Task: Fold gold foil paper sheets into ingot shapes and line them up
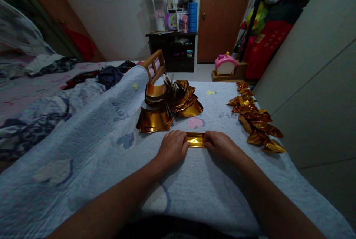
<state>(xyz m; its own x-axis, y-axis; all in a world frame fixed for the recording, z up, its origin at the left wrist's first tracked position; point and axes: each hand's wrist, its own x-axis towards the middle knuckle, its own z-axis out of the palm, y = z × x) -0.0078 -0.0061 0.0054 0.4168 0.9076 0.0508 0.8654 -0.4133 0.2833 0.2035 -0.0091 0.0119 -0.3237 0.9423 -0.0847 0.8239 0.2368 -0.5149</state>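
Note:
A strip of gold foil paper (196, 140), folded narrow, lies low over the bedspread between my two hands. My left hand (174, 144) grips its left end, fingers closed with the thumb along the near edge. The right end is pinched by my right hand (219, 143), whose fingers are curled inward. Just beyond my left hand sits a fanned pile of gold foil sheets (155, 120), bent and overlapping. To the right of my right hand, a row of folded gold foil pieces (258, 126) with pointed ends runs along the bed's edge.
The pale blue quilted bedspread (111, 179) carries heart patterns and rises in a ridge at left. Rumpled clothes (111, 76) lie beyond it. A wooden chair-like frame (155, 66) and a pink toy (226, 65) stand at the far edge. A pale cabinet (314, 83) borders the right.

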